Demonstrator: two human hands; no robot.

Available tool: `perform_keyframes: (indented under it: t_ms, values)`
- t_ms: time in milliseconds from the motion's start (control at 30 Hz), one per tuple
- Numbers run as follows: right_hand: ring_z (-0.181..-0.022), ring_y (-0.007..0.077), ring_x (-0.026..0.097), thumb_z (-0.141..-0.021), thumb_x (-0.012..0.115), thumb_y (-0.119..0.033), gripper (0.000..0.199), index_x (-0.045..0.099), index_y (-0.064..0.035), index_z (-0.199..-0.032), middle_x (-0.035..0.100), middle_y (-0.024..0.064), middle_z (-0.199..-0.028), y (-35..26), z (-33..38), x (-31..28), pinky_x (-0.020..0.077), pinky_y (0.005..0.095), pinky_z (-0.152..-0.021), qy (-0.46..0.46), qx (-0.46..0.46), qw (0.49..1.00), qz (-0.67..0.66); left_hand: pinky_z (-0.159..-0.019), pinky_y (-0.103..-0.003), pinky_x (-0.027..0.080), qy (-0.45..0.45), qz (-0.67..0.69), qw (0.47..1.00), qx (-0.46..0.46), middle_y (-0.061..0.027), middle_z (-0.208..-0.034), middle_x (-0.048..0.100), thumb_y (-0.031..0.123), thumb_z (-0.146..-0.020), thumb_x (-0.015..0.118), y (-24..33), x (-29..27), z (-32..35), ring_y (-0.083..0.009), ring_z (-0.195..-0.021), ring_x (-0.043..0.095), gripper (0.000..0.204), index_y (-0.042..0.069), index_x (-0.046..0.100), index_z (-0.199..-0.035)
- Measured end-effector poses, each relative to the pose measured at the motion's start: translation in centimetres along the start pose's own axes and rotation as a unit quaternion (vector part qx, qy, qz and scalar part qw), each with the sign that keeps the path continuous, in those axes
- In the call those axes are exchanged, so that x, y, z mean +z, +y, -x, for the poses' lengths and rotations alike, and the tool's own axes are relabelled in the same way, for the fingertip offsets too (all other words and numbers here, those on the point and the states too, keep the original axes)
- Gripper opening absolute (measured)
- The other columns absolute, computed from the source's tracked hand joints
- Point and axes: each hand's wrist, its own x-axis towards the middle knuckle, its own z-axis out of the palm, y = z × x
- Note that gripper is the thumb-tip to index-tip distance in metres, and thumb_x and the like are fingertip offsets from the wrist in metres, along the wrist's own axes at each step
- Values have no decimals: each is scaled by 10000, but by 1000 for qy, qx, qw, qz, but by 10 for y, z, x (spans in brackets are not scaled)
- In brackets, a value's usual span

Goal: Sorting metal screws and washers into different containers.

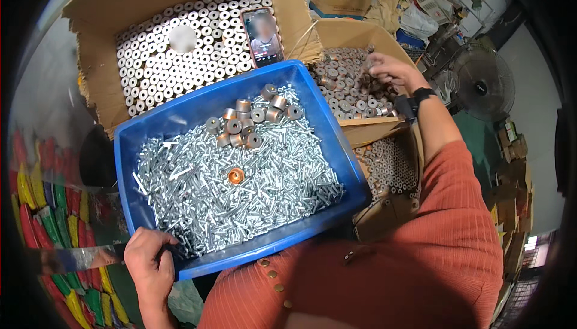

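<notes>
A blue plastic tub (pixel 129 167) full of short silvery metal pins (pixel 240 209) lies in front of me, tilted a little. On the pins sits a cluster of copper-sided cylinders with holed grey ends (pixel 234 126), and nearer lies a single orange copper-coloured ring (pixel 235 176). My left hand (pixel 149 260) is closed over the tub's near left corner. Over a cardboard box of similar cylinders (pixel 342 79), at the far right, my right hand (pixel 393 72) has its fingers curled in. What it holds is partly hidden and cannot be made out.
Behind the tub, a larger cardboard box (pixel 99 58) holds rows of white-ended cylinders, with a phone (pixel 262 37) propped on them. Another box of small rings (pixel 390 167) stands below the right one. A fan (pixel 482 82) is at right; colourful bundles (pixel 72 227) are at left.
</notes>
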Motion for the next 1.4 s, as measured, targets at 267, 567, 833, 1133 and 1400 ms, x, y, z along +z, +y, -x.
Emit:
perform_keyframes:
  t_ms: [267, 567, 833, 1133, 1400]
  values:
    - [-519, 15, 389, -940, 663, -310, 269, 599, -92, -1086, 576, 1, -851, -163, 103, 187, 278, 176, -427, 75, -214, 972, 59, -675, -406, 468, 16, 14, 998, 62, -149, -730, 614, -76, -636, 539, -11, -1, 4, -352, -712, 578, 175, 14, 642, -745]
    - [-865, 355, 677, -856, 685, -255, 391, 617, -178, -1233, 699, 144, -910, -125, 83, 392, 526, 463, -768, -86, -244, 792, 553, -696, -415, 496, 56, 67, 992, 90, -143, -747, 643, -55, -687, 561, -22, 0, 16, -334, -748, 614, 160, 26, 673, -768]
    - [-782, 274, 675, -868, 687, -221, 306, 622, -132, -1153, 699, 98, -919, -101, 61, 375, 512, 428, -679, -73, -349, 788, 503, -709, -399, 501, 75, 99, 982, 139, -136, -733, 648, -44, -679, 518, -34, 1, 20, -317, -738, 618, 190, 25, 675, -760]
    - [-511, 41, 455, -919, 678, -234, 285, 628, -44, -1125, 605, 1, -804, -146, 87, 329, 297, 192, -412, 41, -69, 992, 96, -717, -416, 501, 75, 100, 982, 145, -137, -734, 648, -20, -684, 531, -40, 2, 19, -325, -752, 622, 170, 30, 680, -747]
    - [-450, 39, 406, -866, 679, -151, 207, 670, -38, -1039, 568, -17, -689, -154, 43, 357, 267, 230, -395, 91, -128, 977, 144, -717, -413, 501, 80, 102, 982, 139, -133, -729, 649, -24, -682, 527, -38, 2, 20, -323, -749, 623, 175, 29, 679, -749]
